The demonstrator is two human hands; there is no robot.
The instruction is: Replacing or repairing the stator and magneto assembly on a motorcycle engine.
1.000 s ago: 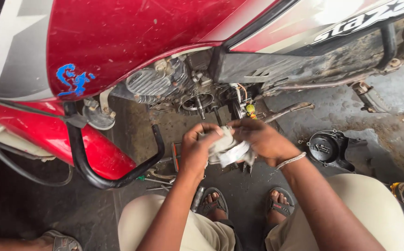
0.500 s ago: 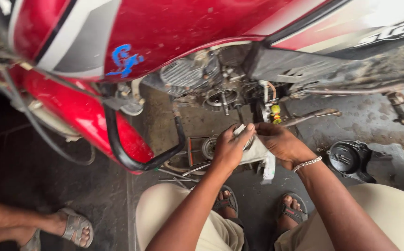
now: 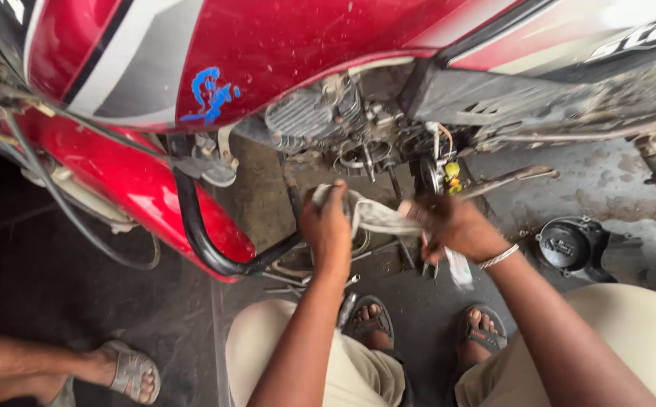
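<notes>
I squat beside a red motorcycle (image 3: 283, 53) with its engine (image 3: 320, 120) exposed. Both my hands grip a dirty white rag (image 3: 377, 216) stretched between them, just below the engine. My left hand (image 3: 328, 226) holds the rag's left end, fingers closed around it. The rag's right end is gripped by my right hand (image 3: 456, 226), which wears a silver bracelet; a strip of the cloth hangs below it. What the rag may wrap is hidden.
A black round engine cover (image 3: 569, 245) lies on the wet concrete at right. Metal tools (image 3: 290, 275) lie on the ground under my hands. A black crash guard bar (image 3: 200, 226) curves at left. Another person's sandalled foot (image 3: 128, 373) rests at lower left.
The view has swung, so the motorcycle sits further right in frame. My hands have drawn apart, and the rag, bunched between them before, is now pulled out straight.
</notes>
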